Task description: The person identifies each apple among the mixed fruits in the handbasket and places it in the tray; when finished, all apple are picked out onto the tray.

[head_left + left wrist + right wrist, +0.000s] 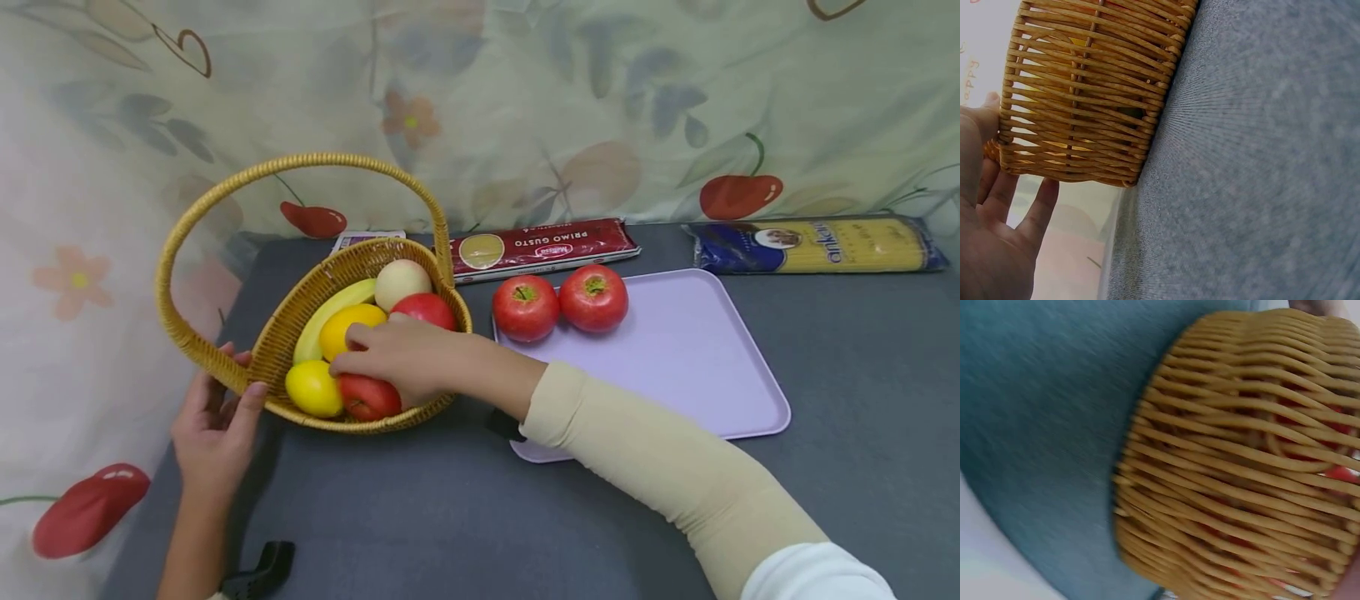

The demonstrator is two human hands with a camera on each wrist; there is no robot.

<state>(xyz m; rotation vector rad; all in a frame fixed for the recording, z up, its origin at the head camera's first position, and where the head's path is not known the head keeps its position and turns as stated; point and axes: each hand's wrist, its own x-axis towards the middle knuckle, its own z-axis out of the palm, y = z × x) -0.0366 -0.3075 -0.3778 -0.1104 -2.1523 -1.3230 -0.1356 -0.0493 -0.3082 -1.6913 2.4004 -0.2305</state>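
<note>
Honestly, from the head view, the left hand (217, 421) pinches the basket (288, 323) by its rim; the right hand (408, 354) covers a red apple (370, 400) inside, hold unclear. Heavy pressing could tip everything. Left wrist: a slack pinch might slip. Right wrist: weave hides any grip.

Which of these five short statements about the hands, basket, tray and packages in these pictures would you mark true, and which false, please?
1. The left hand holds the basket. True.
2. Three red apples lie on the tray. False: two red apples lie on the tray.
3. The banana lies in the basket. True.
4. The right hand rests on the tray. False: the right hand reaches into the basket.
5. The red package lies left of the blue-and-yellow package in the head view. True.
</note>
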